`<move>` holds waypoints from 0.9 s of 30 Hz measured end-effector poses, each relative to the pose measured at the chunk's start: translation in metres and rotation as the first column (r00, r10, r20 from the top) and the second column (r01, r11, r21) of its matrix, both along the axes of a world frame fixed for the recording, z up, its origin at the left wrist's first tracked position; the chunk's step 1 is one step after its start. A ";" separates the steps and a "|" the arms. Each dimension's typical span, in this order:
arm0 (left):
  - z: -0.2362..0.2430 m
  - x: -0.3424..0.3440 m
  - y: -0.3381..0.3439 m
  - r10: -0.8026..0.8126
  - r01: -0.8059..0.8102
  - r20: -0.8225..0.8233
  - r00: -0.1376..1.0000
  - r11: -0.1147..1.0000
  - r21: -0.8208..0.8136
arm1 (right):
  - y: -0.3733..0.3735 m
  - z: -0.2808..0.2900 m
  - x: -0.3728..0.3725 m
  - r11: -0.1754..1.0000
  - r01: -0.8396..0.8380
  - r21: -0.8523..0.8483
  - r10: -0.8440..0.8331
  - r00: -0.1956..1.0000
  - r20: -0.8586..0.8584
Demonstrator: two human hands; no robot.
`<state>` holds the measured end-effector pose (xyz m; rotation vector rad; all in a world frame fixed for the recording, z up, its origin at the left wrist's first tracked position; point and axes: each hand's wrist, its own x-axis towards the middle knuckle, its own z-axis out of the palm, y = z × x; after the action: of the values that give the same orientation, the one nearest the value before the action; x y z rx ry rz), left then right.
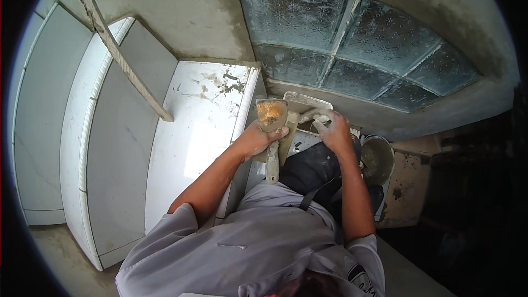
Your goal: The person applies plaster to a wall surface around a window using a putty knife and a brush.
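Observation:
My left hand [258,140] is closed around a mortar-smeared putty knife [272,166]. Its wide blade, with an orange-brown patch, points away from me, and its handle hangs toward my lap. Beside it, crossing close to my left fingers, is a flat grey-smeared trowel blade [289,138] seen at a slant. My right hand [334,133] is curled, thumb and fingers together, at a pale, crusted piece [316,115] next to that blade; whether this is the trowel's handle is unclear. Just beyond both hands lies a pale-rimmed rectangular piece [309,99], partly covered.
White-tiled steps [198,121] with ridged edges rise on my left, the nearest spotted with mortar. A wooden batten [124,60] leans across them. Ahead is a patterned glass window [352,38] in a rendered wall. A bucket [377,159] stands to my right beside a dirty board [407,187].

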<state>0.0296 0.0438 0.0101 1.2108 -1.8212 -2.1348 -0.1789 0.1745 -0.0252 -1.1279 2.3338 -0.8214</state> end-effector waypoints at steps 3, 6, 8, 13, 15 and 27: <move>0.004 -0.002 0.000 -0.126 0.129 -0.080 0.989 0.991 0.033 | -0.029 -0.008 -0.002 0.999 0.022 -0.024 -0.017 0.983 0.181; 0.011 -0.008 -0.003 -0.108 0.116 -0.111 0.988 0.991 0.072 | -0.032 -0.062 -0.010 0.989 -0.029 -0.148 0.017 0.996 -0.083; 0.006 -0.005 -0.009 -0.042 0.053 -0.113 0.993 0.993 0.104 | -0.034 -0.059 -0.006 0.979 0.084 -0.187 -0.088 0.996 -0.014; 0.025 -0.007 -0.013 0.270 -0.196 -0.171 0.948 0.912 0.360 | -0.025 0.007 -0.014 0.915 0.130 -0.381 -0.119 0.991 0.054; 0.017 -0.006 -0.019 0.333 -0.229 -0.184 0.925 0.874 0.428 | -0.022 0.029 -0.010 0.885 0.250 -0.391 -0.177 0.961 0.215; 0.012 -0.013 -0.019 0.434 -0.304 -0.169 0.885 0.814 0.495 | 0.001 -0.041 0.011 0.625 0.377 -0.684 -0.275 0.926 0.260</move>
<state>0.0161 0.0245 0.0218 1.1472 -0.8947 -2.4005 -0.1676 0.1753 -0.0662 -0.8502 2.1520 -2.0351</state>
